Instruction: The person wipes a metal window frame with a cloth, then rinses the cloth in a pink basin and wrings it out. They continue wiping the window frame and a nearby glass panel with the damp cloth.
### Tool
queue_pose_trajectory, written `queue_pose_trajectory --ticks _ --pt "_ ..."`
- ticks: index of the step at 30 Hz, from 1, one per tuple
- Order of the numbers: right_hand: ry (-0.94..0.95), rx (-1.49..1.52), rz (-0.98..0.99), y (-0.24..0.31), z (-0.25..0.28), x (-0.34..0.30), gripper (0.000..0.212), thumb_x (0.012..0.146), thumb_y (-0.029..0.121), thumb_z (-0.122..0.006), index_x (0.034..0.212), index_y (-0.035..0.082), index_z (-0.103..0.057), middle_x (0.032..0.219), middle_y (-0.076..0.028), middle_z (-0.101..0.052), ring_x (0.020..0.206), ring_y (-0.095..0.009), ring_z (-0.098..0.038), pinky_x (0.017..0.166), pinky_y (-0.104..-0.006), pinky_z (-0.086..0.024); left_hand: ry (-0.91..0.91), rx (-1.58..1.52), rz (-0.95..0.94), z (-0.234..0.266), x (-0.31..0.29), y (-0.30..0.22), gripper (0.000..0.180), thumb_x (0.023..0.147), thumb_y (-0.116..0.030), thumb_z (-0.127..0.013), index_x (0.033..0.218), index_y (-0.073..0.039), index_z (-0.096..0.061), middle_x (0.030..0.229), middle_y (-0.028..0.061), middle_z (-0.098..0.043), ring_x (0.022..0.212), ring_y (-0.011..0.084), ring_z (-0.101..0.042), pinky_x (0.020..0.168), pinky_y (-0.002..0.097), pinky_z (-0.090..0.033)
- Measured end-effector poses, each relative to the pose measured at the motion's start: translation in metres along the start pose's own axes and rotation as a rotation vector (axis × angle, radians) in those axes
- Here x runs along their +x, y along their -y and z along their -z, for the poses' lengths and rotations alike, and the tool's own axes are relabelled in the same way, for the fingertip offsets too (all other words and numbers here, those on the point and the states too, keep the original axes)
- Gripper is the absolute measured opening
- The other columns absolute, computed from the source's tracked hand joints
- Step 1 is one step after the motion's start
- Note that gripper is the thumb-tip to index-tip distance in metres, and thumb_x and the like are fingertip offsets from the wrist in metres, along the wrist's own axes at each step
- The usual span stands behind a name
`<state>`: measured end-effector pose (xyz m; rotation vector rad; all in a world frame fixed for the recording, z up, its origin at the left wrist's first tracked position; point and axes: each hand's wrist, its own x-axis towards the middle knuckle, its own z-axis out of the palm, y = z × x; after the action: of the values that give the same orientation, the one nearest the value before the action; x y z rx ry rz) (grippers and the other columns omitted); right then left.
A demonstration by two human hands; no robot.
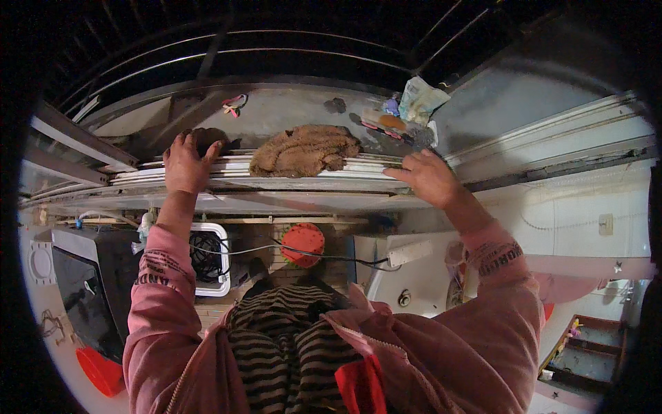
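At the middle of the frame, a brown cloth (303, 152), crumpled and looking rough, lies over the white window track (231, 166), between the two hands and apart from both. The left hand (187, 164), left of the cloth, is open with palm down, the thumb spread away from the fingers, and it rests on the track; it does not seem to hold any object. The right hand (429, 179), to the right of the cloth, is also partly open: the index finger stretches to the left at the track, the other fingers bend a little, and one cannot see anything held in it. Beyond the track is a grey ledge (289, 110), which carries a small red-and-white item (234, 105) at upper left of centre and a crumpled packet (422, 100) at upper right. Below the track, a red round stool (302, 245) stands near a white basket (225, 261) with black cables (207, 250).
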<state>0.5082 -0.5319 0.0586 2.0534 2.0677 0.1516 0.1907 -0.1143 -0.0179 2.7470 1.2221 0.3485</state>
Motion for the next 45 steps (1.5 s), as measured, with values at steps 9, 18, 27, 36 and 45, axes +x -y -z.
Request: queue_pose_trajectory --ticks 9,18,27,36,45 --pt "0.049 -0.201 0.121 -0.017 0.001 0.000 0.046 0.091 0.013 -0.058 0.133 0.028 -0.067 0.095 -0.001 -0.059 0.098 -0.021 -0.061 0.097 -0.0394 -0.048 -0.049 -0.043 -0.007 0.000 -0.001 -0.002 0.066 0.093 -0.060 -0.066 0.132 -0.007 -0.064 0.132 0.0201 -0.062 0.126 0.0389 -0.057 0.110 0.0518 -0.041" --pt "-0.053 -0.243 0.187 -0.020 0.009 0.006 0.018 0.087 0.015 -0.060 0.103 0.022 -0.065 0.091 0.001 -0.056 0.097 -0.017 -0.059 0.095 -0.0339 -0.047 -0.058 -0.060 -0.017 0.002 -0.001 -0.003 0.062 0.091 -0.060 -0.069 0.128 -0.010 -0.067 0.129 0.0172 -0.064 0.122 0.0375 -0.060 0.107 0.0510 -0.043" --pt "-0.369 -0.349 0.295 -0.015 0.030 0.002 0.012 0.084 0.015 -0.063 0.095 0.016 -0.066 0.086 0.000 -0.053 0.091 -0.017 -0.059 0.094 -0.0331 -0.049 -0.091 -0.083 -0.043 -0.004 -0.001 0.003 0.064 0.093 -0.056 -0.068 0.133 -0.007 -0.064 0.130 0.0177 -0.063 0.121 0.0388 -0.060 0.106 0.0521 -0.043" --pt "-0.224 -0.172 0.110 -0.022 -0.014 0.006 0.008 0.089 0.010 -0.061 0.096 0.013 -0.064 0.091 -0.005 -0.063 0.092 -0.023 -0.064 0.091 -0.0397 -0.052 -0.053 -0.010 -0.004 -0.003 -0.001 0.001 0.069 0.092 -0.061 -0.068 0.135 -0.007 -0.063 0.137 0.0186 -0.061 0.126 0.0385 -0.058 0.109 0.0527 -0.041" --pt "-0.589 0.502 -0.672 -0.086 0.045 0.123 0.036 0.091 0.022 -0.071 0.124 0.011 -0.064 0.101 -0.019 -0.074 0.091 -0.041 -0.071 0.081 -0.0495 -0.057 -0.058 -0.078 -0.024 -0.001 0.002 0.000 0.067 0.089 -0.063 -0.069 0.133 -0.012 -0.065 0.134 0.0157 -0.062 0.125 0.0371 -0.059 0.109 0.0513 -0.042"
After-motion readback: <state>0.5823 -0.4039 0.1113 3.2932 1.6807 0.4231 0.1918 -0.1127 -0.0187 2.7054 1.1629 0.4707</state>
